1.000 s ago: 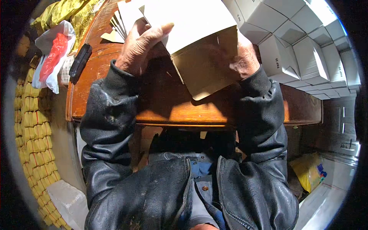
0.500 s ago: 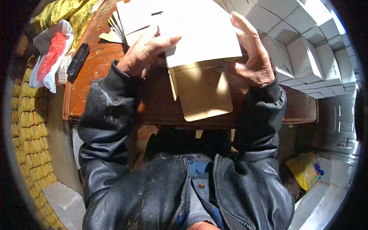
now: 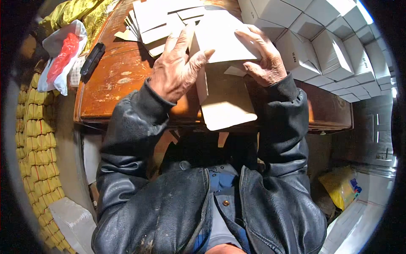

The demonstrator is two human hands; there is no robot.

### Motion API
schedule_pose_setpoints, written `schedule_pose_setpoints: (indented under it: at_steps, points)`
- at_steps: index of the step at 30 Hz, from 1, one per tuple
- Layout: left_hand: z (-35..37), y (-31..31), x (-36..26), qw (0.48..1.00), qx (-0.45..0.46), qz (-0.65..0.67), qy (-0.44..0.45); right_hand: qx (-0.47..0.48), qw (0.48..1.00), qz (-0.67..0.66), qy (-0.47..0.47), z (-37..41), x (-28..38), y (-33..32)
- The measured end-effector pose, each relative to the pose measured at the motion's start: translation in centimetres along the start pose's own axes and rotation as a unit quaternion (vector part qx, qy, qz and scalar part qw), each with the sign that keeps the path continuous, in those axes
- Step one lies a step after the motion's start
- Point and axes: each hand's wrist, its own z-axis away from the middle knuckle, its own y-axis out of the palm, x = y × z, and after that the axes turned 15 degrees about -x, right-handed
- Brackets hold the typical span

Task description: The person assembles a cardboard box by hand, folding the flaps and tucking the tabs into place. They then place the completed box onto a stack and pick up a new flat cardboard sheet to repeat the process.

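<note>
A white cardboard box (image 3: 228, 38) with a brown inside lies on the wooden table, its long end flap hanging open toward me. My left hand (image 3: 177, 63) is at the box's left side, fingers along its edge and thumb at the near corner. At the right side, my right hand (image 3: 264, 57) has its fingers on the white top and its thumb near the front edge. The box is between both hands. Flat white cardboard pieces (image 3: 156, 25) lie in a stack beyond my left hand.
Stacked white boxes (image 3: 332, 55) fill the right side of the wooden table (image 3: 114, 93). A black object (image 3: 92, 60) lies at the left edge, beside a bag with red plastic (image 3: 63, 57). Yellow bundles (image 3: 40, 148) are piled at far left.
The box has turned and its white top now looks narrower and folded in. My left hand has moved right and closer against its side; my right hand has shifted left onto the top.
</note>
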Motion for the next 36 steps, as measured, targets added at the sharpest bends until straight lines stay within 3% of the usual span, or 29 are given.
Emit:
schedule_pose_setpoints:
  at_steps: [2,3,7,9,11,14,17,18,21,22,26,31,36]
  points:
    - [0.2,-0.4,1.6,0.988,-0.016,0.001,0.155,0.022,0.998,-0.026,0.062,0.1,0.1,-0.2]
    - [0.2,-0.6,1.8,0.972,-0.023,0.001,0.233,0.014,0.999,0.0,0.042,0.3,0.1,-0.2]
    - [0.0,-0.8,1.7,0.95,0.045,0.001,0.309,-0.003,0.998,0.052,-0.028,0.2,-0.6,0.2]
    - [-0.4,-0.2,2.8,0.962,0.047,0.002,0.269,-0.011,0.997,0.063,-0.044,0.3,-0.7,0.2]
    - [-0.8,0.0,3.0,0.951,0.014,-0.049,0.306,-0.015,0.997,0.06,-0.053,0.2,-0.6,0.2]
    - [-0.8,0.0,2.9,0.935,0.054,-0.055,0.345,-0.02,0.997,0.053,-0.053,0.3,-1.0,0.3]
    - [-1.2,0.1,4.1,0.949,0.096,0.042,0.296,-0.029,0.996,0.05,-0.066,0.4,-1.6,0.3]
    - [-1.2,-0.1,4.0,0.947,0.098,0.052,0.303,-0.037,0.997,0.024,-0.065,0.3,-0.8,0.4]
    - [-1.7,0.3,4.5,0.937,0.079,0.053,0.336,-0.016,0.992,-0.117,0.051,0.5,-0.5,0.6]
    - [-1.4,0.4,4.3,0.944,0.063,0.035,0.323,-0.008,0.997,-0.072,0.026,0.3,-0.3,0.5]
    - [-0.8,0.3,3.5,0.954,0.091,0.045,0.282,-0.001,0.989,-0.144,0.011,0.2,-0.9,0.5]
    - [-0.1,-0.3,2.6,0.948,0.115,0.005,0.295,-0.004,0.987,-0.159,0.004,0.4,-1.4,0.8]
    - [0.2,0.2,3.0,0.942,0.06,-0.001,0.33,-0.026,0.986,0.134,-0.093,-0.5,1.0,0.1]
